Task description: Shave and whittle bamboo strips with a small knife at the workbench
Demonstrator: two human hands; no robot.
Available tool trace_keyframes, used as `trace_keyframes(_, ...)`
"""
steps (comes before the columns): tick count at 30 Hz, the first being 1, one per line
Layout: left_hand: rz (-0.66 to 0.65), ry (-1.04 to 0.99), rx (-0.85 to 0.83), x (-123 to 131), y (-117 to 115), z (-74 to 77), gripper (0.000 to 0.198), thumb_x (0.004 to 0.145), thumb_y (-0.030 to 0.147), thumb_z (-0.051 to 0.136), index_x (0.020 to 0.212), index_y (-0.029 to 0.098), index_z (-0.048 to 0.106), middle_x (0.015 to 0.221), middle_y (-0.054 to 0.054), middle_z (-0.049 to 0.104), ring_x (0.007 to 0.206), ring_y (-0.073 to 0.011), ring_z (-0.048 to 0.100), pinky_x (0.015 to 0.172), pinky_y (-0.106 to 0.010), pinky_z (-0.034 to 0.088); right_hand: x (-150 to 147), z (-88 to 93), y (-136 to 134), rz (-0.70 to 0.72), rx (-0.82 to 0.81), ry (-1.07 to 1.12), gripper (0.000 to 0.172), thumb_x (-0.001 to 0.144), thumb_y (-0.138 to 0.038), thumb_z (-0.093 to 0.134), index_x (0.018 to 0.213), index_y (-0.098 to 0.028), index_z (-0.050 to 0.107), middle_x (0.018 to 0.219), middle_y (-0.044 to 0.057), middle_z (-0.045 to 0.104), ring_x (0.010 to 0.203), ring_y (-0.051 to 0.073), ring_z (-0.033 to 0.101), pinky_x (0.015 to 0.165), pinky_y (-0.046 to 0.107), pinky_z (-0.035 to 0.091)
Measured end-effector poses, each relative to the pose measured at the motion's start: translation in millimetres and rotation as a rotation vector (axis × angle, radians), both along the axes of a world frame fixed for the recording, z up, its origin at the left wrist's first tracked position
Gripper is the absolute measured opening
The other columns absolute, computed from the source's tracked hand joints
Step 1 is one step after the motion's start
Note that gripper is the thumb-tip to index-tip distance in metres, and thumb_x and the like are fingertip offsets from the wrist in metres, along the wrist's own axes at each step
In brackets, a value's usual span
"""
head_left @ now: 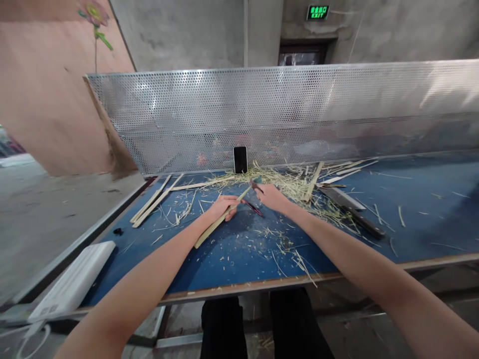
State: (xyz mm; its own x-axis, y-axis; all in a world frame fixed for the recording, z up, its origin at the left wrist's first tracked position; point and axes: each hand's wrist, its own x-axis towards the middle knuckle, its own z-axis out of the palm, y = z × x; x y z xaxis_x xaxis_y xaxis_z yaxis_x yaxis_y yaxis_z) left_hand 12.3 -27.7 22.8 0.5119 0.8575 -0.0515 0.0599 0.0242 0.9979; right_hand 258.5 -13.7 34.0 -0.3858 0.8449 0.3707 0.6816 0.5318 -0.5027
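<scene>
My left hand [224, 207] is closed around a pale bamboo strip [211, 232], which slants from near the table's front up to the right. At the strip's far end, my right hand [271, 195] is closed on a small knife [255, 183]; its blade is tiny in view and partly hidden by the fingers. The knife touches or nearly touches the strip's tip; I cannot tell which. Under the hands lies a thin dark red pen-like stick [254, 208]. Just beyond them spreads a heap of thin green-yellow shavings [284, 182].
The blue tabletop [232, 269] backs onto a perforated metal screen [224, 109]. A phone [240, 159] leans there. To the right lies a large black-handled knife [352, 212]; bamboo strips [157, 202] lie left. A white power strip [75, 279] sits at the left edge.
</scene>
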Motion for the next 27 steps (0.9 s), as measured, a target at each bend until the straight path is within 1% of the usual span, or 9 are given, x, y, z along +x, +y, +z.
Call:
trace_keyframes(5, -0.008, -0.008, 0.013, -1, -1, -0.1, 0.034, 0.082, 0.031, 0.071, 0.109, 0.011, 0.072, 0.047, 0.006, 0.047, 0.03, -0.0122, 0.043, 0.034, -0.024, 0.034, -9, -0.5, -9, 0.25, -0.045, -0.067, 0.029, 0.108, -0.027, 0.045, 0.093, -0.016, 0.067, 0.071, 0.003, 0.064, 0.059, 0.014, 0.049, 0.062, 0.027, 0.033)
trace_keyframes(6, -0.008, -0.013, 0.008, -1, -1, 0.2, 0.034, 0.082, 0.031, 0.071, 0.109, 0.012, 0.073, 0.047, 0.007, 0.047, 0.03, -0.0119, 0.043, 0.034, -0.024, 0.034, -8, 0.6, -8, 0.239, -0.032, -0.065, 0.029, 0.108, -0.027, 0.045, 0.093, -0.016, 0.067, 0.073, 0.004, 0.065, 0.061, 0.014, 0.05, 0.063, 0.027, 0.033)
trace_keyframes(11, -0.001, 0.008, -0.006, 0, -2, 2.7, 0.033, 0.082, 0.035, 0.074, 0.105, 0.012, 0.074, 0.047, 0.006, 0.046, 0.031, -0.0112, 0.043, 0.035, -0.023, 0.034, 1, 3.8, 2, 0.008, -0.008, -0.035, 0.026, 0.107, -0.02, 0.044, 0.094, -0.015, 0.067, 0.073, 0.006, 0.064, 0.062, 0.016, 0.051, 0.064, 0.029, 0.034)
trace_keyframes(12, -0.005, 0.017, -0.007, 0, -2, 3.1, 0.034, 0.082, 0.035, 0.074, 0.106, 0.012, 0.074, 0.046, 0.006, 0.046, 0.031, -0.0113, 0.043, 0.035, -0.023, 0.034, 0, 3.2, 2, 0.024, -0.016, -0.034, 0.026, 0.107, -0.02, 0.044, 0.095, -0.015, 0.067, 0.073, 0.006, 0.064, 0.062, 0.016, 0.051, 0.064, 0.029, 0.034)
trace_keyframes(17, -0.006, 0.017, 0.002, 0, -4, 4.0, 0.038, 0.081, 0.032, 0.071, 0.112, 0.011, 0.073, 0.046, 0.007, 0.046, 0.031, -0.0118, 0.043, 0.034, -0.023, 0.034, -6, -0.9, -4, 0.283, -0.008, -0.083, 0.029, 0.108, -0.026, 0.045, 0.095, -0.016, 0.068, 0.077, 0.005, 0.067, 0.064, 0.016, 0.055, 0.065, 0.027, 0.036)
trace_keyframes(19, 0.002, 0.016, 0.001, 1, -5, 4.4, 0.038, 0.081, 0.034, 0.071, 0.112, 0.011, 0.072, 0.046, 0.008, 0.045, 0.031, -0.0114, 0.042, 0.035, -0.023, 0.034, -4, -0.5, -2, 0.235, 0.012, -0.075, 0.029, 0.108, -0.025, 0.044, 0.096, -0.015, 0.069, 0.079, 0.007, 0.068, 0.066, 0.016, 0.055, 0.065, 0.028, 0.035)
trace_keyframes(23, 0.011, 0.039, -0.004, 1, -5, 4.9, 0.039, 0.082, 0.036, 0.073, 0.11, 0.01, 0.073, 0.047, 0.007, 0.047, 0.032, -0.0106, 0.044, 0.036, -0.022, 0.035, 0, 1.4, 3, -0.023, 0.006, -0.04, 0.027, 0.107, -0.023, 0.045, 0.101, -0.013, 0.069, 0.074, 0.007, 0.065, 0.061, 0.017, 0.051, 0.063, 0.03, 0.033)
trace_keyframes(25, 0.004, 0.049, 0.003, 0, -4, 4.1, 0.038, 0.082, 0.036, 0.073, 0.11, 0.01, 0.073, 0.047, 0.006, 0.048, 0.032, -0.0108, 0.044, 0.036, -0.023, 0.035, -4, 1.6, -1, -0.012, -0.031, -0.043, 0.028, 0.107, -0.023, 0.044, 0.097, -0.013, 0.069, 0.07, 0.006, 0.063, 0.059, 0.016, 0.048, 0.062, 0.03, 0.033)
trace_keyframes(27, -0.001, 0.046, 0.016, 0, -4, 2.9, 0.035, 0.081, 0.035, 0.073, 0.108, 0.012, 0.072, 0.048, 0.006, 0.05, 0.032, -0.0115, 0.045, 0.035, -0.023, 0.035, -11, 1.7, -10, 0.127, -0.052, -0.069, 0.028, 0.107, -0.024, 0.044, 0.096, -0.014, 0.068, 0.07, 0.005, 0.063, 0.059, 0.016, 0.048, 0.063, 0.029, 0.033)
